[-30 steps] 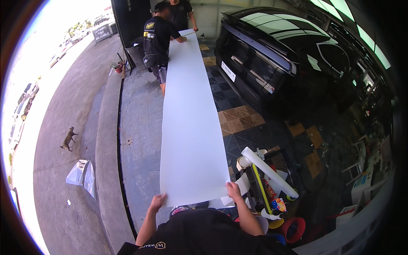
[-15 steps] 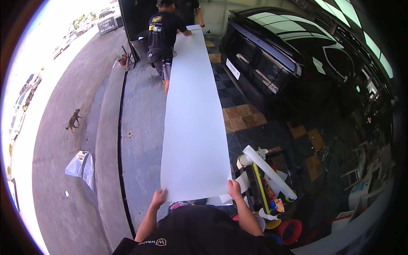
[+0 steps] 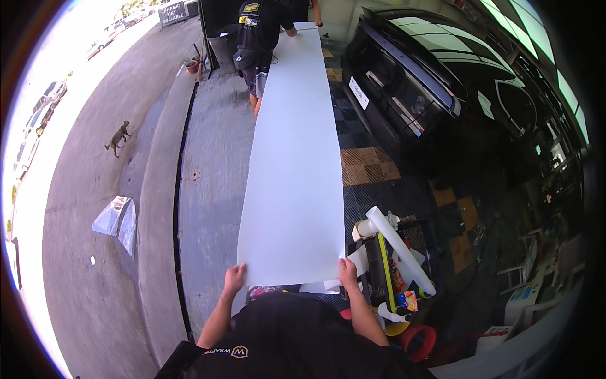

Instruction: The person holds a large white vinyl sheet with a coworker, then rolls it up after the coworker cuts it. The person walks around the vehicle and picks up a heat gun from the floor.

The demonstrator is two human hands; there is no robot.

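Concrete flooring [image 3: 211, 145], grey and patchy, is running lengthwise along the left of the work area, while interlocking ribbed tiles [image 3: 369, 165] in black and tan are covering the ground on the right. One long rectangular white sheet [image 3: 293, 164], thin, smooth and matte, is spanning the middle of the view from the foreground toward the back, its long edges bowing slightly. Left hand [image 3: 235, 276]: clamping the near left corner of the sheet. Right hand [image 3: 346, 272]: gripping the near right corner. Both are standing well apart, with the short near edge running between them. At the far end, a co-worker [image 3: 257, 31] in a black shirt is leaning over the left edge, and a second person's hand [image 3: 319, 23] is meeting the far right corner. A glossy black car [image 3: 404, 82] is standing right of the sheet. Nearer, a white cylindrical roll [image 3: 401, 252] is lying aslant on a heap of mixed items [image 3: 386, 271]. Outside, crumpled clear plastic [image 3: 117, 221] is resting on rough pavement [image 3: 82, 202].
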